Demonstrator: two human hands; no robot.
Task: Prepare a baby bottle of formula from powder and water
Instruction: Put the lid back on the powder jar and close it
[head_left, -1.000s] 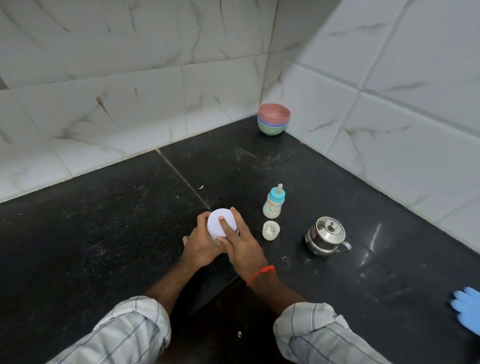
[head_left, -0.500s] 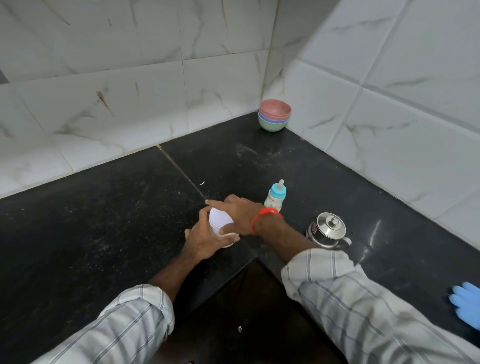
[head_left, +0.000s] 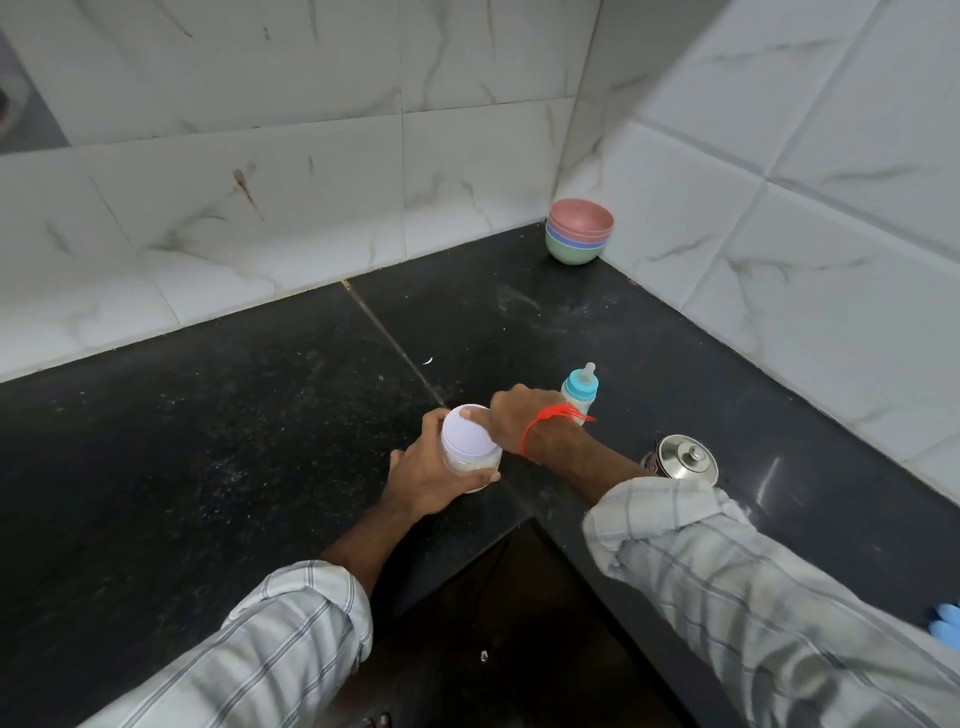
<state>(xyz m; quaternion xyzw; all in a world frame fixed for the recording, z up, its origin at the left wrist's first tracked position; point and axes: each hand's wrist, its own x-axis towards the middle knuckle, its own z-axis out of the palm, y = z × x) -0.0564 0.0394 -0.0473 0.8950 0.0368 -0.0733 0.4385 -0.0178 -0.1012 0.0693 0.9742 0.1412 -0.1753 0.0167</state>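
The powder jar (head_left: 470, 457) on the black counter (head_left: 208, 441) is gripped by the left hand (head_left: 431, 475). The right hand (head_left: 514, 418) has been twisted round its white lid (head_left: 467, 434); unscrewing is probably under way. The baby bottle (head_left: 579, 392) stands just behind.

Jar (head_left: 470, 449) on counter (head_left: 208, 441), bottle (head_left: 579, 391) right behind it, kettle (head_left: 684, 457) further right, bowls (head_left: 579, 231) in far corner
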